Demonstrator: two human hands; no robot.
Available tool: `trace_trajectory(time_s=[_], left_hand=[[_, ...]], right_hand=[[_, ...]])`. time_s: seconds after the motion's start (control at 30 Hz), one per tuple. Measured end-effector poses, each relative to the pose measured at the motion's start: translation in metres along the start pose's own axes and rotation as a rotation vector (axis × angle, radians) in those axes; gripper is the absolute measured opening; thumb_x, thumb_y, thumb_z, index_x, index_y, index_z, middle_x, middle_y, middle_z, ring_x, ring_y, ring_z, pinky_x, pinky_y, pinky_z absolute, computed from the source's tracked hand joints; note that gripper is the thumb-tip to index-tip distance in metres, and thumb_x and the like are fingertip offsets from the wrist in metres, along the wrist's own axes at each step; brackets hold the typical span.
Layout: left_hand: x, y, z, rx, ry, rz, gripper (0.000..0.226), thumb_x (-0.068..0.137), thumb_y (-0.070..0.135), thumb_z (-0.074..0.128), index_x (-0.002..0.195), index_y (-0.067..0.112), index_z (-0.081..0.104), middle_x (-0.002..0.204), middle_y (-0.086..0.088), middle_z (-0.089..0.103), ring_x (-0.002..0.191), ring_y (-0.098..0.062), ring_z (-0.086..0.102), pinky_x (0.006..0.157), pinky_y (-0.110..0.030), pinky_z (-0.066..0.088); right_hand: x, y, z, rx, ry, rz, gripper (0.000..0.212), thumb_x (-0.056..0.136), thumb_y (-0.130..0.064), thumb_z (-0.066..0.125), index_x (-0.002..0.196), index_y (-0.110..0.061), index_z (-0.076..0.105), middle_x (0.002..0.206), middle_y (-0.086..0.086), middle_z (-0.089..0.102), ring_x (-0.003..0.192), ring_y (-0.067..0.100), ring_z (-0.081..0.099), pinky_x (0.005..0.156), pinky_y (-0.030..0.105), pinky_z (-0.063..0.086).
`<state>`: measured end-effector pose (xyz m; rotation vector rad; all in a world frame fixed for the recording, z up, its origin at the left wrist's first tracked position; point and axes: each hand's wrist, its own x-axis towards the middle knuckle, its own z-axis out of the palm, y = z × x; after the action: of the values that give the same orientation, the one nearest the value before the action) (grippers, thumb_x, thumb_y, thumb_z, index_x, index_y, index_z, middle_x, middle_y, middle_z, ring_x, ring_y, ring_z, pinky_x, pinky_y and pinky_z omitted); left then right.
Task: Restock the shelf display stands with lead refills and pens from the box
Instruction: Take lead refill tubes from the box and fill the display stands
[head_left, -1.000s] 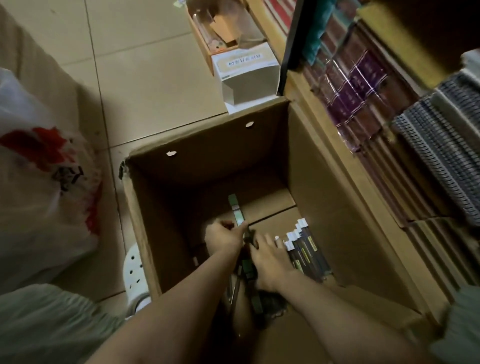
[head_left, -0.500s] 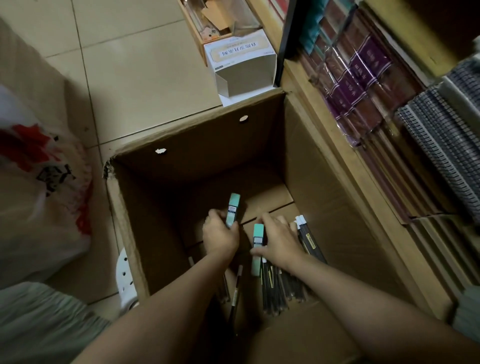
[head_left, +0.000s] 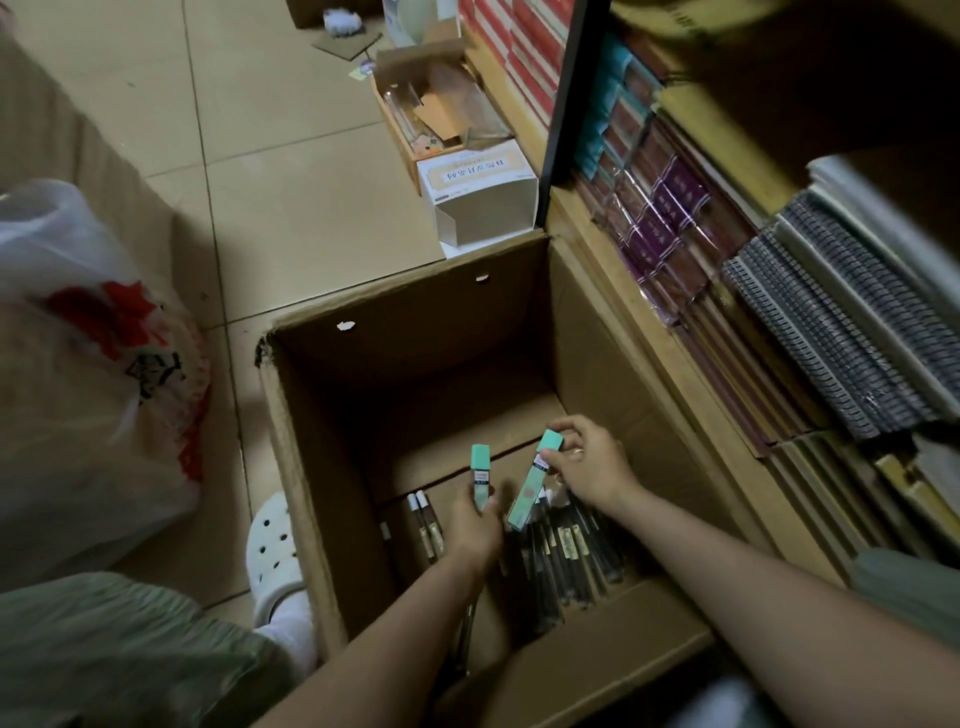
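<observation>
Both my hands reach down into a deep brown cardboard box (head_left: 582, 332) on the floor. My left hand (head_left: 475, 525) grips a mint-green lead refill case (head_left: 481, 475) by its lower end, cap pointing up. My right hand (head_left: 592, 467) pinches a second green refill case (head_left: 531, 491) near its cap, tilted to the right. Below the right hand lies a pile of dark packaged pens (head_left: 566, 556) on the box floor. Two white-capped pens (head_left: 423, 525) lie left of my left hand.
A wooden shelf (head_left: 649, 322) packed with notebooks and spiral pads runs along the right of the box. A white carton (head_left: 480, 200) and an open box of scraps (head_left: 431, 117) stand beyond it. A white plastic bag (head_left: 93, 364) sits left. My white shoe (head_left: 272, 556) touches the box.
Both hands have risen from the box floor, each lifting a green refill case. The right hand's case now tilts outward and the cases stand farther apart.
</observation>
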<state>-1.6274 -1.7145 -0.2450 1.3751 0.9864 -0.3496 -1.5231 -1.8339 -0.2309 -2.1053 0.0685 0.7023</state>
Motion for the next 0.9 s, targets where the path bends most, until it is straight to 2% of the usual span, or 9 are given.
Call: trace_trajectory(time_s=[0.07, 0.13, 0.2, 0.33, 0.47, 0.57, 0.7, 0.83, 0.9], left_hand=[[-0.007, 0.010, 0.000, 0.026, -0.077, 0.020, 0.035, 0.104, 0.031, 0.035, 0.131, 0.011, 0.044, 0.093, -0.001, 0.057, 0.071, -0.009, 0.055, 0.049, -0.016, 0.046], [-0.012, 0.031, -0.003, 0.087, -0.135, 0.063, 0.029, 0.106, 0.031, 0.031, 0.126, 0.014, 0.043, 0.086, -0.002, 0.053, 0.065, -0.010, 0.049, 0.045, -0.016, 0.041], [-0.016, 0.061, -0.010, 0.179, -0.202, 0.114, 0.023, 0.105, 0.028, 0.033, 0.121, 0.015, 0.043, 0.085, -0.003, 0.053, 0.065, -0.011, 0.048, 0.047, -0.017, 0.040], [-0.038, 0.131, -0.019, 0.509, -0.353, 0.306, 0.017, 0.103, 0.025, 0.040, 0.116, 0.015, 0.047, 0.089, -0.001, 0.061, 0.072, -0.010, 0.056, 0.050, -0.017, 0.042], [-0.072, 0.203, -0.009, 0.689, -0.339, 0.578, 0.012, 0.101, 0.022, 0.045, 0.112, 0.018, 0.048, 0.093, 0.000, 0.061, 0.075, -0.008, 0.058, 0.052, -0.016, 0.047], [-0.101, 0.239, 0.005, 0.534, -0.473, 0.660, 0.014, 0.101, 0.024, 0.045, 0.112, 0.018, 0.051, 0.098, -0.007, 0.065, 0.084, -0.018, 0.064, 0.065, -0.030, 0.057], [-0.135, 0.259, 0.022, 0.408, -0.678, 0.693, 0.011, 0.100, 0.027, 0.045, 0.104, 0.022, 0.054, 0.082, -0.002, 0.064, 0.065, -0.014, 0.058, 0.053, -0.027, 0.046], [-0.156, 0.267, 0.040, 0.364, -0.814, 0.674, 0.011, 0.101, 0.025, 0.046, 0.106, 0.020, 0.054, 0.077, 0.004, 0.071, 0.065, -0.011, 0.066, 0.059, -0.029, 0.054], [-0.166, 0.278, 0.047, 0.317, -0.883, 0.672, 0.012, 0.101, 0.027, 0.047, 0.107, 0.021, 0.056, 0.080, 0.005, 0.072, 0.072, -0.013, 0.069, 0.067, -0.032, 0.057]], right_hand=[[-0.005, -0.007, -0.003, -0.029, -0.026, -0.026, 0.027, 0.089, -0.010, 0.069, 0.108, -0.025, 0.057, 0.097, 0.001, 0.068, 0.081, 0.014, 0.070, 0.064, 0.028, 0.059], [-0.010, -0.024, -0.013, -0.084, -0.020, -0.085, 0.030, 0.089, -0.012, 0.068, 0.110, -0.027, 0.054, 0.102, 0.003, 0.066, 0.086, 0.016, 0.069, 0.073, 0.033, 0.060], [-0.018, -0.049, -0.030, -0.113, 0.018, -0.159, 0.033, 0.089, -0.013, 0.068, 0.112, -0.027, 0.050, 0.100, 0.001, 0.065, 0.087, 0.015, 0.068, 0.074, 0.036, 0.061], [-0.050, -0.113, -0.081, -0.175, 0.072, -0.346, 0.029, 0.090, -0.014, 0.066, 0.103, -0.032, 0.047, 0.094, -0.007, 0.062, 0.084, 0.007, 0.066, 0.069, 0.026, 0.060], [-0.103, -0.164, -0.137, -0.220, 0.196, -0.524, 0.025, 0.089, -0.016, 0.069, 0.106, -0.025, 0.053, 0.094, -0.005, 0.062, 0.084, 0.010, 0.067, 0.069, 0.029, 0.061], [-0.142, -0.180, -0.173, -0.108, 0.310, -0.570, 0.022, 0.089, -0.015, 0.068, 0.100, -0.029, 0.054, 0.093, -0.004, 0.066, 0.080, 0.008, 0.069, 0.065, 0.026, 0.060], [-0.179, -0.186, -0.210, 0.000, 0.450, -0.576, 0.022, 0.090, -0.012, 0.068, 0.101, -0.024, 0.054, 0.095, 0.003, 0.067, 0.078, 0.012, 0.070, 0.062, 0.024, 0.058], [-0.201, -0.182, -0.233, 0.005, 0.589, -0.520, 0.023, 0.089, -0.012, 0.069, 0.102, -0.021, 0.054, 0.092, 0.009, 0.067, 0.082, 0.023, 0.070, 0.069, 0.041, 0.061], [-0.211, -0.184, -0.246, -0.025, 0.646, -0.527, 0.024, 0.087, -0.014, 0.071, 0.099, -0.026, 0.055, 0.090, 0.007, 0.070, 0.077, 0.018, 0.071, 0.068, 0.038, 0.062]])
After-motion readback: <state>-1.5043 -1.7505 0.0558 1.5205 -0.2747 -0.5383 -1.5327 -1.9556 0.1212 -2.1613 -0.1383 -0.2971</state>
